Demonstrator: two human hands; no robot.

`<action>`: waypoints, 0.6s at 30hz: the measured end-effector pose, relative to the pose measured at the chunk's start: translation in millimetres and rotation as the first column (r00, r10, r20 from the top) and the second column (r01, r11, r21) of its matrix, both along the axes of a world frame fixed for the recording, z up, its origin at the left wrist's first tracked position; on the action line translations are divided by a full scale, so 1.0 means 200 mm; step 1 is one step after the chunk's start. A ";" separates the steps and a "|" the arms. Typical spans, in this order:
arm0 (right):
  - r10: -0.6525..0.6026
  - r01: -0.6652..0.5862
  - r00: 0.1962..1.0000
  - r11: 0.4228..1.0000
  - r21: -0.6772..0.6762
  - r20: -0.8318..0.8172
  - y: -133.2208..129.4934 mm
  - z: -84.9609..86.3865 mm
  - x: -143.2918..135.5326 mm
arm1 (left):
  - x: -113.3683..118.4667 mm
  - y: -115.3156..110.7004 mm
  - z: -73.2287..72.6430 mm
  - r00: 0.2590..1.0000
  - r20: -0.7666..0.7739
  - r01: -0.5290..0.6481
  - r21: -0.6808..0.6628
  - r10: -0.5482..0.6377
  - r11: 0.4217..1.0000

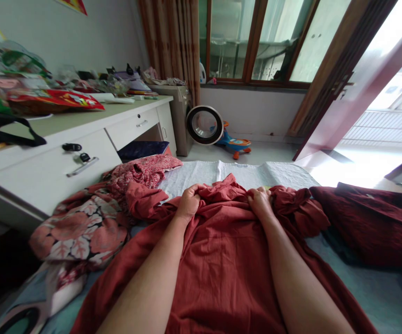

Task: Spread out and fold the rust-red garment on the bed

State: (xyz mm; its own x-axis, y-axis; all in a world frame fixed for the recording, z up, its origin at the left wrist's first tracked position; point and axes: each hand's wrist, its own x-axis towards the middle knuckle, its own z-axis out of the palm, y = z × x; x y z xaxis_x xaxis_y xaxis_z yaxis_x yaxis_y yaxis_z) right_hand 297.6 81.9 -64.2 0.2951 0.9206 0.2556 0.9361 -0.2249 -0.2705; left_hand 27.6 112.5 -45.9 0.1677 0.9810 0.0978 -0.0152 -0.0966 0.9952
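Table [124,109] w/ packets & clutter on top, far L of red garment [221,260]. Floral cloth [82,222] crumpled just L of garment; pink patterned cloth [140,171] bunched at its far L, nr the floral one. L hand [189,202] at garment's gathered far edge, L part, fingers curled & clamped on fabric. Washing machine [176,116], round door open, well beyond garment; blue/orange toy [233,141] on floor nr it. R hand [261,202] on same edge, R part, fingers also clamped on fabric. Garment itself spread on bed sheet [201,172], under both forearms. Folded dk red clothes [371,222] R of garment.
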 end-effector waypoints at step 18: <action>0.355 -0.285 0.889 0.923 0.259 -0.290 0.04 -0.02 -0.04 | -0.08 -0.06 0.14 0.902 0.042 0.431 -0.020 -0.430 0.902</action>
